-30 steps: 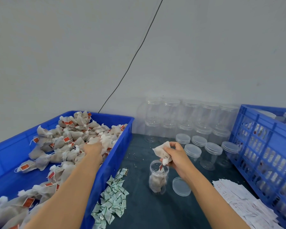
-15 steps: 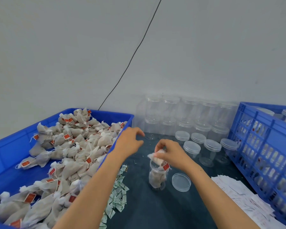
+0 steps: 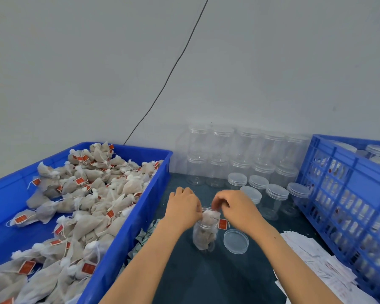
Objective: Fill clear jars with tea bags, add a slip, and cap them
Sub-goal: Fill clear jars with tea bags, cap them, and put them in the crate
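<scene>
Dark desk (image 3: 206, 281) against a grey wall: open jar (image 3: 205, 234) sits dead centre, my left hand (image 3: 184, 208) and right hand (image 3: 237, 208) both at its mouth, fingers curled on the top tea bag (image 3: 210, 216), tamping it, I reckon. Lid (image 3: 236, 241) parked at the jar's 3 o'clock and slips (image 3: 316, 260) at 4 for quick reach, bulk bags in the bin (image 3: 127, 233) at 9.

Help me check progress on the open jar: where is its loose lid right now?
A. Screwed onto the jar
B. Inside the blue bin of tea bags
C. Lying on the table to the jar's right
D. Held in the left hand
C: the lid lies flat on the table just right of the jar, whose mouth is uncapped.
</scene>
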